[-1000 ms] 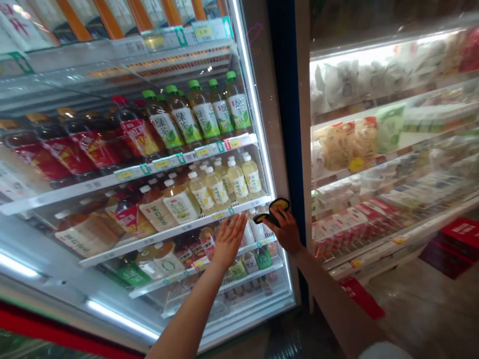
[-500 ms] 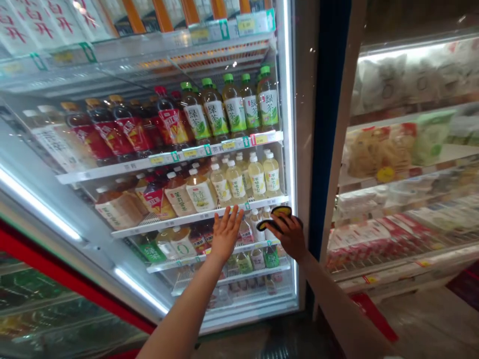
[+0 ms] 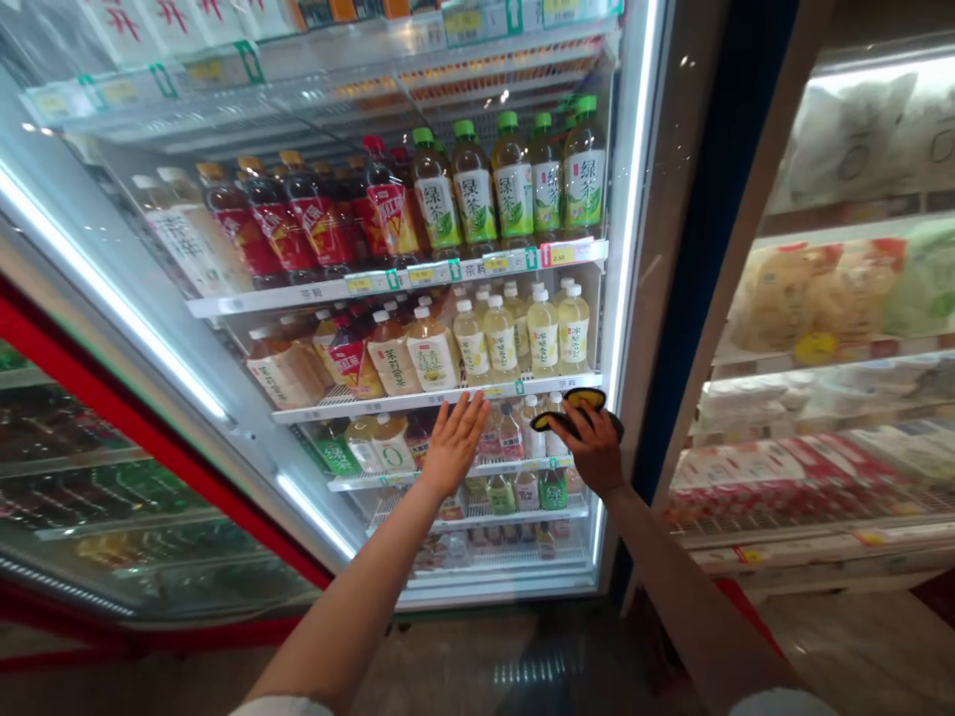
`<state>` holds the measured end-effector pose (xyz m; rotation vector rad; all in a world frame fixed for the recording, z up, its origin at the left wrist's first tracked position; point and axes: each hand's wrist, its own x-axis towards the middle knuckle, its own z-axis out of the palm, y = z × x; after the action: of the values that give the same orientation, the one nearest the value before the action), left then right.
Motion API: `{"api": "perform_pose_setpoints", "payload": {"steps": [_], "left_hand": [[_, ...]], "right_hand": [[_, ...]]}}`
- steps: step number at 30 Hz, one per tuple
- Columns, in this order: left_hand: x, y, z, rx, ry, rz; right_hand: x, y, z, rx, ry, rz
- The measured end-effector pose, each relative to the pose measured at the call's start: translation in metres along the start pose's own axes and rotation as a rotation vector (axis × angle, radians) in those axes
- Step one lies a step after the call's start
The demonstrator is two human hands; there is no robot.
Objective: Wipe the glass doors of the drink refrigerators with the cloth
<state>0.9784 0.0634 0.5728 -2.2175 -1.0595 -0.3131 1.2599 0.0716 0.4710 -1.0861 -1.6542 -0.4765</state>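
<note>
the left hand point(image 3: 453, 445) is open with fingers spread, right in front of the glass fridge door point(image 3: 642, 249), near the right hand point(image 3: 589, 447), which grips a flat black-and-yellow object point(image 3: 574, 411) by the door's edge. behind the glass, green-capped green tea bottles point(image 3: 514, 189) stand on a shelf above pale tea bottles point(image 3: 543, 333), with red-labelled bottles point(image 3: 317, 224) to their left.

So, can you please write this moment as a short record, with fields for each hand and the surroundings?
Left hand: open, fingers spread, beside a white plastic shelf edge
Right hand: holding a flat black-and-yellow curved object
Around: green-capped plastic tea bottles in a glass-fronted drinks cooler
Rest: open chilled case of packaged food
</note>
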Motion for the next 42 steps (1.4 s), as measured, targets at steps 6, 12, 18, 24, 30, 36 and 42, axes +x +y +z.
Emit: {"api": "perform_pose_setpoints", "payload": {"steps": [6,12,18,24,30,36,42], "left_hand": [[-0.037,-0.028,0.000,0.040,-0.011,-0.062],[-0.063,-0.057,-0.010,0.048,-0.043,-0.004],[-0.081,-0.088,-0.015,0.047,-0.007,-0.037],[-0.083,-0.097,-0.011,-0.003,-0.018,-0.017],[-0.098,-0.126,-0.013,-0.003,0.014,-0.039],[-0.107,-0.143,-0.010,-0.029,0.006,-0.070],[-0.122,-0.161,-0.007,-0.037,0.073,-0.032]], "right_hand": [[0.043,-0.057,0.022,-0.211,0.253,0.118],[0.009,-0.065,0.031,-0.215,0.031,-0.293],[0.046,-0.088,0.043,-0.227,0.306,0.155],[0.016,-0.132,0.075,-0.254,0.037,-0.124],[0.003,-0.088,0.048,-0.277,-0.010,-0.217],[0.056,-0.152,0.087,-0.250,0.179,0.086],[0.014,-0.148,0.084,-0.250,-0.076,-0.157]]}}
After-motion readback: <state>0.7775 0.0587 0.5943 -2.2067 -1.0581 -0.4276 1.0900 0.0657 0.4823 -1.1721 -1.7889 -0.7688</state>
